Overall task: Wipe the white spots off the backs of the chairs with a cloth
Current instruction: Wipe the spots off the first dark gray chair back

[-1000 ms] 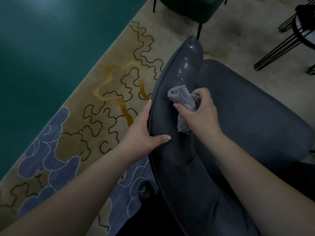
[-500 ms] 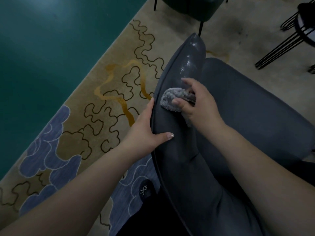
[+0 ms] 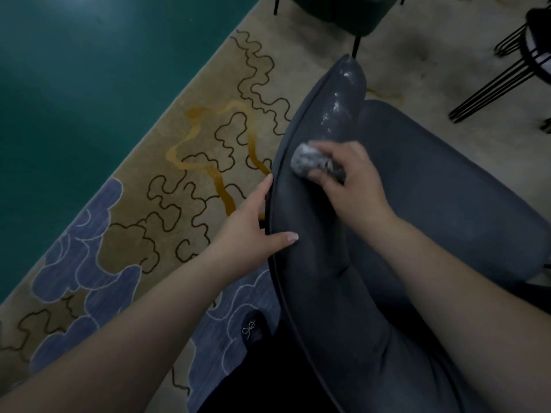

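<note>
A dark grey padded chair fills the right half of the head view, its curved back [image 3: 310,272] running from bottom centre up to a tip. White spots [image 3: 335,110] speckle the upper part of the back. My right hand [image 3: 350,180] grips a bunched grey cloth [image 3: 307,159] and presses it on the back just below the spots. My left hand [image 3: 253,231] holds the back's left edge, thumb on top, fingers behind the rim.
A patterned beige and blue carpet [image 3: 185,180] lies left of the chair, bordered by a teal floor [image 3: 74,84]. A dark chair on thin legs [image 3: 343,13] stands at top centre. Black wire legs [image 3: 495,84] of other furniture are at top right. My dark shoe [image 3: 253,329] is below.
My right hand has slid the cloth up and leftwards along the chair back, bunching it tighter. My left hand has kept its hold on the edge.
</note>
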Tool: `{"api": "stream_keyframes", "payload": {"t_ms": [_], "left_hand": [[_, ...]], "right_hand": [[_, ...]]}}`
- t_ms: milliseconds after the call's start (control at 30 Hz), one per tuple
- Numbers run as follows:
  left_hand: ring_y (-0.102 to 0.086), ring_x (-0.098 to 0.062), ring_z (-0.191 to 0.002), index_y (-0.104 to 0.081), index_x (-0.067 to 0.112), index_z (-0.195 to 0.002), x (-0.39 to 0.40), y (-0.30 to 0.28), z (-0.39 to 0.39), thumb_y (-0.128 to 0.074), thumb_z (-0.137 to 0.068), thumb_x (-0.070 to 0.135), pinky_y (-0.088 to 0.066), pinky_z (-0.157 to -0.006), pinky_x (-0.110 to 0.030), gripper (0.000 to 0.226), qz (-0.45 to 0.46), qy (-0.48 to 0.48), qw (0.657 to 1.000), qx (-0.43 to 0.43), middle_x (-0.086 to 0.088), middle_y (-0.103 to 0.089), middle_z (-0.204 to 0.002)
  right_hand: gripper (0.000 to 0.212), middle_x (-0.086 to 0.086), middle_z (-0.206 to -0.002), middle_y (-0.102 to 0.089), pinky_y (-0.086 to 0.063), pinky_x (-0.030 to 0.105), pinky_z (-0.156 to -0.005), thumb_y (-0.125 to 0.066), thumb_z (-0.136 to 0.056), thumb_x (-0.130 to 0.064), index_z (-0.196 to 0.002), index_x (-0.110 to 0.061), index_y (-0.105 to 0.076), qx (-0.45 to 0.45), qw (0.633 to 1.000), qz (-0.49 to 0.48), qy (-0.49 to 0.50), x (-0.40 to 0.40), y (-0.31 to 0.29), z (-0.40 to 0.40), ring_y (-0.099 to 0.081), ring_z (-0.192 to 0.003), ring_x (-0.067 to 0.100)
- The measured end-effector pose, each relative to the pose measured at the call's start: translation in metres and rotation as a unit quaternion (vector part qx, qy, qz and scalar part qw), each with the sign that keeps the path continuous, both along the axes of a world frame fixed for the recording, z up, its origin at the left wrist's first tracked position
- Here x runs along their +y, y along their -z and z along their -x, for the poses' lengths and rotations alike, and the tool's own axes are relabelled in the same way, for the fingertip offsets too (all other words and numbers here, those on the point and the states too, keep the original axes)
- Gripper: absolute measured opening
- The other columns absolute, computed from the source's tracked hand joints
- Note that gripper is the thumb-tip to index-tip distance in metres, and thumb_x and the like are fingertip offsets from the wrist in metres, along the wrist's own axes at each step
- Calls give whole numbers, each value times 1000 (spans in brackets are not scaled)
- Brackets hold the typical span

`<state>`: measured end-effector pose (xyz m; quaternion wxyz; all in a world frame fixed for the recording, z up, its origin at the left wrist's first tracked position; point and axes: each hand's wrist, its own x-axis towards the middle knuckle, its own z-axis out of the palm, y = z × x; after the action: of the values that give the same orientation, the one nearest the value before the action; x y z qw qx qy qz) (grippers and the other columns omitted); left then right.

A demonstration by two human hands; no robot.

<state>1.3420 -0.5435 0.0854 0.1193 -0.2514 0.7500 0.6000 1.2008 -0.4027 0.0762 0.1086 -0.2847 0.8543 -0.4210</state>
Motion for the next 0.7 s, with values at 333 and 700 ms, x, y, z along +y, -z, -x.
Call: {"api": "stream_keyframes", "payload": {"t_ms": [333, 700], "left_hand": [[-55, -5, -116, -17, 39, -150, 5, -2, -18, -78, -76, 15, -51, -96, -33, 99, -17, -9, 1000, -14, 26, -39, -138], [-60, -11, -111, -20, 38, -150, 14, -12, -31, -70, -82, 7, -49, -98, -36, 89, -15, -14, 1000, -15, 25, -44, -131]], "right_hand": [[44, 4, -97, -47, -44, 25, -88, -72, -82, -12, -124, -21, -63, 20, 993, -11, -114, 21, -3, -42, -51, -93, 18], [43, 0, -104, -45, -44, 43, -91, -69, -84, -27, -126, -29, -60, 33, 985, -95, -139, -5, -13, -36, -44, -104, 19]]}}
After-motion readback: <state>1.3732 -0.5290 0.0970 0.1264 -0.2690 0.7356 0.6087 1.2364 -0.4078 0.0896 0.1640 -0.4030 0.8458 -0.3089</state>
